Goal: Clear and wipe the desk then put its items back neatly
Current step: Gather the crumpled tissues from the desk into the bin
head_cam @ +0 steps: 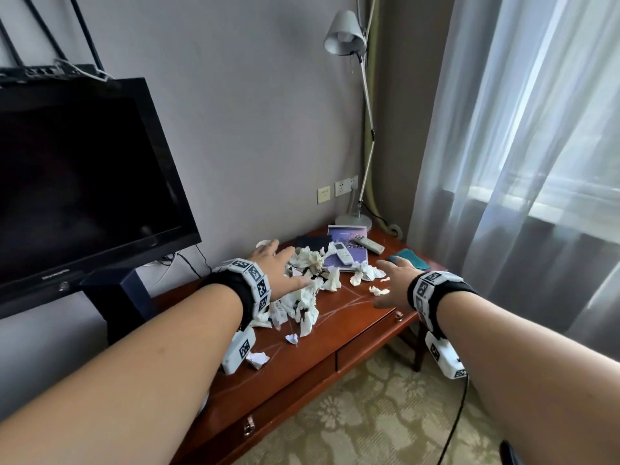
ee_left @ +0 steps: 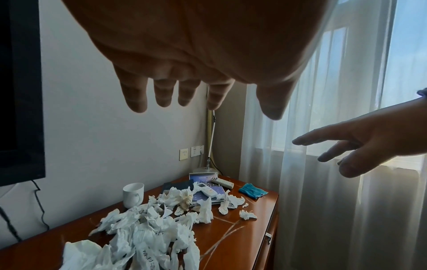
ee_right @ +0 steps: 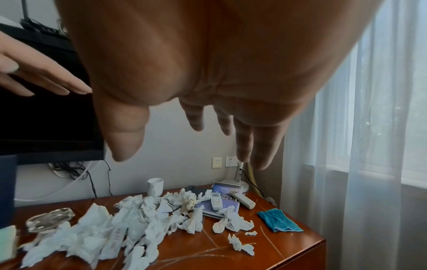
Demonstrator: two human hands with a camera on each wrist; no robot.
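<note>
your left hand (head_cam: 273, 268) and right hand (head_cam: 396, 280) both hover over the desk (head_cam: 349, 317), fingers spread and relaxed, holding nothing. the crumpled tissues (ee_right: 129, 230) lie heaped across the middle, spilling onto the booklet (ee_right: 225, 201) (a remote (ee_right: 216, 201) sits on it). they look feather-light and soft, so scoop the pile from both flanks, and mind the mug (ee_left: 133, 194) behind it.

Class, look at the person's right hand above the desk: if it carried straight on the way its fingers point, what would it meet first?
Probably the folded teal cloth near the desk's far right corner: the right hand, open and empty, points toward it. Depth is unclear, so it might pass above.
</note>
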